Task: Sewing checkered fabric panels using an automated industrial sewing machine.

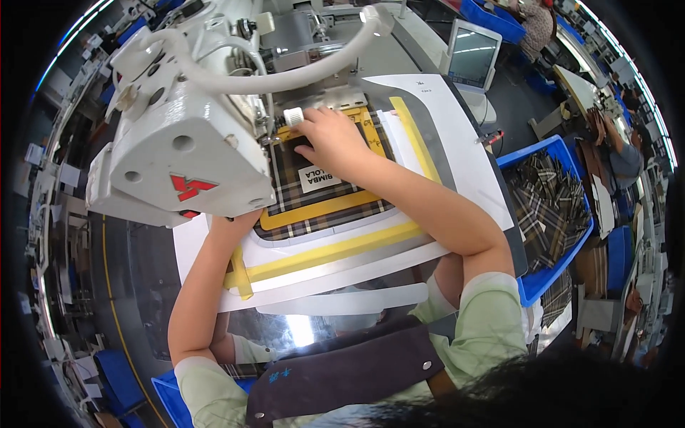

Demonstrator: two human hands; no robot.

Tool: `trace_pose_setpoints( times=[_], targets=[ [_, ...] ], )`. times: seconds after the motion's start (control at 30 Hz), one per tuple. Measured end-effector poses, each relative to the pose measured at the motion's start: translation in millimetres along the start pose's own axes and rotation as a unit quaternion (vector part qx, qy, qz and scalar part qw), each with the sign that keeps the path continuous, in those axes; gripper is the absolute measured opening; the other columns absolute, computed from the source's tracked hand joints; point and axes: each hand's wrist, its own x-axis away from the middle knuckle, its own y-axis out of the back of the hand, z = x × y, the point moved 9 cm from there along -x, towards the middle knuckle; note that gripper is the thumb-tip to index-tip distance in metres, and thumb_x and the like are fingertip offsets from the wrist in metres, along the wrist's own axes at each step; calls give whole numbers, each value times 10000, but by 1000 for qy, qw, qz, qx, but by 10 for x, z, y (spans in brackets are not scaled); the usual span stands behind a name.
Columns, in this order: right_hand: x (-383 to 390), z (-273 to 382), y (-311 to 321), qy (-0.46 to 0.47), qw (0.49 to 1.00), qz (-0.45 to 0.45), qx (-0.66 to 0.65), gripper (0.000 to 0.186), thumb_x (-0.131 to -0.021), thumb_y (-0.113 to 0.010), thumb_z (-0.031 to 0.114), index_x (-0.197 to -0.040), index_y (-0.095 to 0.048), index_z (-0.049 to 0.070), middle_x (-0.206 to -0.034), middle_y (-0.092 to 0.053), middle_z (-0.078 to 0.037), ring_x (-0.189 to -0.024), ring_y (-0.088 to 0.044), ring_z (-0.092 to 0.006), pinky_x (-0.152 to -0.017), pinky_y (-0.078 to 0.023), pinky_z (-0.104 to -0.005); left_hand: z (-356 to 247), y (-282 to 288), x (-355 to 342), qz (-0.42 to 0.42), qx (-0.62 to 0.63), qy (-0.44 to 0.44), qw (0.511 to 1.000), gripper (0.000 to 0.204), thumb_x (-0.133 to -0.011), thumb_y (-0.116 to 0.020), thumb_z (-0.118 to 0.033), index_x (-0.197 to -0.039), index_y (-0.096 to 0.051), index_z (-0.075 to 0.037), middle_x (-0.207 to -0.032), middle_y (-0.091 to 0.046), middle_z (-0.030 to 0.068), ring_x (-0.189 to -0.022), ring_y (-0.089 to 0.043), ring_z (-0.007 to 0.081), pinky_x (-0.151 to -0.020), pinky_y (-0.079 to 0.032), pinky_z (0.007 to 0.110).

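Observation:
My right hand (334,141) reaches over a yellow frame (321,211) around dark plaid fabric (289,167). Its thumb stands apart from the bent fingers, and its fingertips are beside a ribbed white knob (293,117); whether they touch it I cannot tell. A pale printed label (320,180) lies on the fabric below this hand. My left hand (241,222) is at the frame's near left corner, partly behind the white sewing machine head (182,143). Its fingers are hidden.
Under the frame lies a white sheet (471,167) with yellow tape strips (335,258). A blue bin (529,289) of plaid pieces (546,203) stands at the right. Beyond the sheet is a screen (474,54). A white hose (307,80) arches over the machine. Other people work farther off.

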Motion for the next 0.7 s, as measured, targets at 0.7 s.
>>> trace_pose_setpoints(
  times=[0.7],
  targets=[
    [632,924,-147,146,976,138,-79,413,-837,-640,336,-1189,-612,122,-1046,-541,-96,-1055,-509,-263,-947,-389,-405,228,-58,130,18,152,75,985,377,-780,-641,-32,-1156,-620,-33,-1143,-644,106,-986,-615,240,-872,-472,345]
  ],
)
